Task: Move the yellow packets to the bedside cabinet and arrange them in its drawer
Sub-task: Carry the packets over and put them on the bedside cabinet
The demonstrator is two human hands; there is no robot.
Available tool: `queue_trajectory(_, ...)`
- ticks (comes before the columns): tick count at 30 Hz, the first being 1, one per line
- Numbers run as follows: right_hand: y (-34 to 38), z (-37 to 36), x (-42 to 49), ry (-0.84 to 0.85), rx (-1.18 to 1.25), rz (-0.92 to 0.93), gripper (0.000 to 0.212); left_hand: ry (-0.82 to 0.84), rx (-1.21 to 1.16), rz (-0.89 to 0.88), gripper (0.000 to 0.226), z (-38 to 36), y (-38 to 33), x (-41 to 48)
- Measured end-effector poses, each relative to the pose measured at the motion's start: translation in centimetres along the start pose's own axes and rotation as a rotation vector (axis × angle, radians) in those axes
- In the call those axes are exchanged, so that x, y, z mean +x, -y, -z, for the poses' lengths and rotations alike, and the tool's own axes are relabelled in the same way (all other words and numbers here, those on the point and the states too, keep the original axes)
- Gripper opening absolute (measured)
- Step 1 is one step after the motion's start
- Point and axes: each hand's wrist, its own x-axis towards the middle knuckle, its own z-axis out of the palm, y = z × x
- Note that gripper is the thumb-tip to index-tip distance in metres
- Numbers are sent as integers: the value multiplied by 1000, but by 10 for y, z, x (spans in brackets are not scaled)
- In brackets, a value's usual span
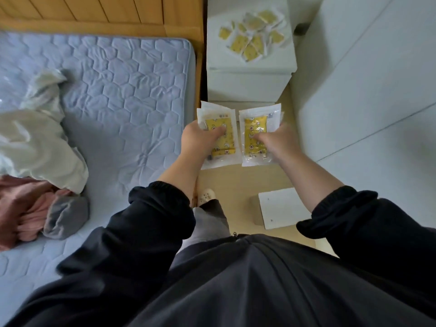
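Left hand [200, 140] clamped on stack of yellow packets [227, 143]; right hand [278, 140] clamped on second stack [252, 128], both just before bedside cabinet [217, 60]. Loose heap [253, 38] already on cabinet top. Drawer front [247, 87] looks closed: carrying nearly done, arranging untouched.

Left grip [198, 138] covers the lower half of the left stack of packets [220, 121], fingers tucked underneath, out of sight. How many are in there? Can't tell. Same story at the right grip [276, 140]: the right stack of packets [256, 128] overlaps, count unclear, print too small to read. The pile [253, 36] on the bedside cabinet [247, 74] is a blurry jumble. The cabinet's bottom front is hidden behind the held packets. Clothes [35, 147] run off the left edge, and a sleeve [349, 215] hides part of the white box [280, 206].
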Motion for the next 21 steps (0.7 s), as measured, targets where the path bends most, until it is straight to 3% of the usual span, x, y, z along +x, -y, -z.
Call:
queue_trajectory(4,66,-15,53,-11,37,-13,20,34,-3,-3,22,17,-49,76)
queue_trajectory(12,126,-18,151,-44,85,-71,37,103,54,-14,20,6,-122,176)
queue_trajectory(21,163,5,319,34,63,-72,31,42,41,55,12,-59,-190,303)
